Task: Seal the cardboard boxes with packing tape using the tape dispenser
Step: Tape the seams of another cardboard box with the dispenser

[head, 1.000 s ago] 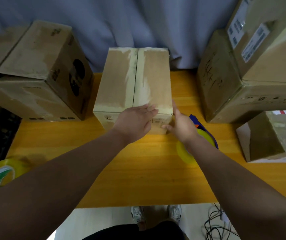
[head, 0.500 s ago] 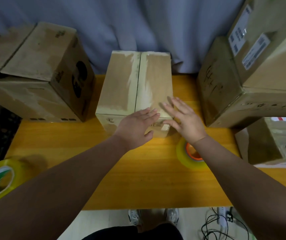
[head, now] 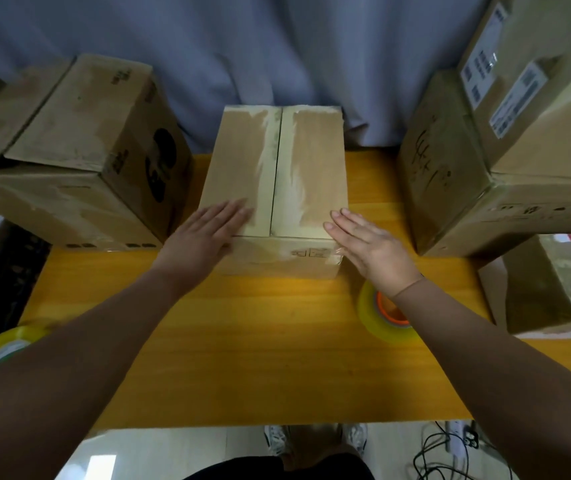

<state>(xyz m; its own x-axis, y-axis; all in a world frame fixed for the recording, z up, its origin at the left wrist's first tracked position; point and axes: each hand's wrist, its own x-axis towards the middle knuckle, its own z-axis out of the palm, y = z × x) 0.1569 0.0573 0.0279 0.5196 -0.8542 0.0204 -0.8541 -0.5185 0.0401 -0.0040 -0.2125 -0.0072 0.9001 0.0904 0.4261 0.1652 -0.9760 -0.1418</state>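
Observation:
A closed cardboard box [head: 298, 168] stands in the middle of the yellow table [head: 260, 358], its two top flaps meeting at a centre seam with old tape marks. My left hand [head: 204, 233] lies flat with straight fingers on the near left corner of the box top. My right hand [head: 370, 247] lies flat with straight fingers at the near right corner. A yellow tape roll with an orange core [head: 386, 317] sits on the table under my right wrist; whether it sits in a dispenser is hidden.
Large cardboard boxes [head: 80, 161] stand to the left and stacked boxes [head: 485, 168] to the right of the centre box. Another box [head: 547, 289] sits at the right edge. A second tape roll [head: 0, 351] lies at the far left. A curtain hangs behind.
My left hand slid from the box's near centre to its left corner. My right hand left the tape roll on the table, rose to the box top and now lies at its right corner.

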